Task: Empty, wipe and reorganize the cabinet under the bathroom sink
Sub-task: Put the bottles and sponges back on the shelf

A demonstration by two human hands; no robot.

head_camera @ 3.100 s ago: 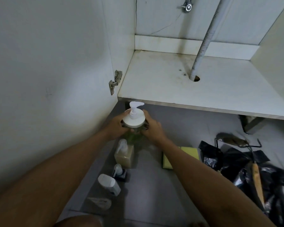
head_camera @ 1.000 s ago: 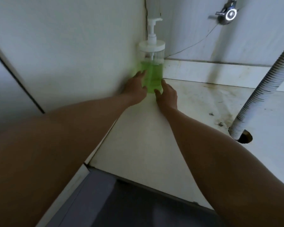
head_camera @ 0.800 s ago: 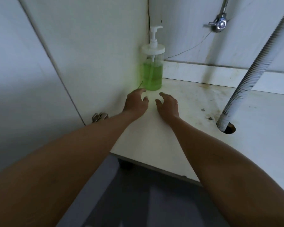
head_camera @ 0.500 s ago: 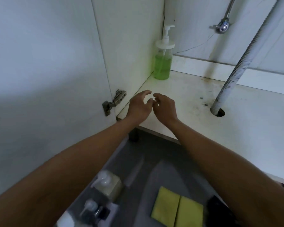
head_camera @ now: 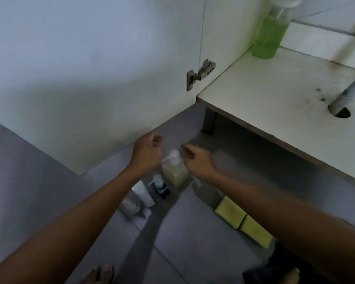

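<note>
Green soap bottle (head_camera: 272,27) top cut off; pale pump bottle (head_camera: 175,171) motion-blurred

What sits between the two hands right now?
In the head view, the beige pump bottle on the floor shows between the left hand and right hand; its white pump head is in the gap. Neither hand grips it.

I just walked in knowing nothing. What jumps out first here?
The bright green soap bottle stands alone in the cabinet's back left corner. Below it, both hands, left and right, hover either side of a beige pump bottle on the grey floor. Two yellow sponges lie to the right.
</note>
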